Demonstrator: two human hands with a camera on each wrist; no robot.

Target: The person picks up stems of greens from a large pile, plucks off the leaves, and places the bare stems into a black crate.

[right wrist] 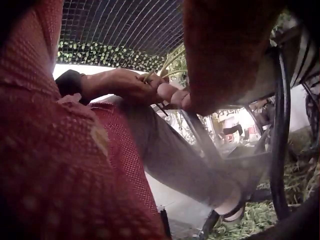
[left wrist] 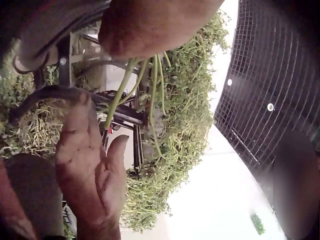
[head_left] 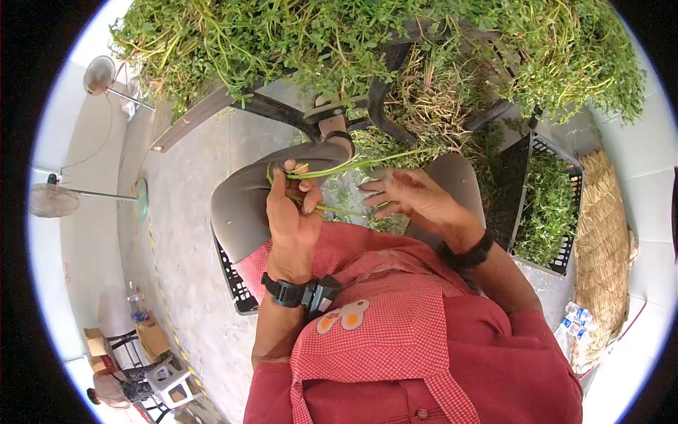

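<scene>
My left hand grips a few long green plant stems over the lap, its fingers curled round them. The stems stretch out to the right, and some hang from under the left hand in the left wrist view. My right hand is held apart from the left, fingers extended and spread, with nothing in it. In the left wrist view the right hand shows its palm below the stem ends. Seen from the right wrist, the left hand pinches the stems, partly covered by the near right hand.
A tabletop piled with leafy green plants spans the front, on dark metal legs. Cut stems lie heaped beneath. A black crate of greens stands at the right, beside a straw roll. Fans stand at the left.
</scene>
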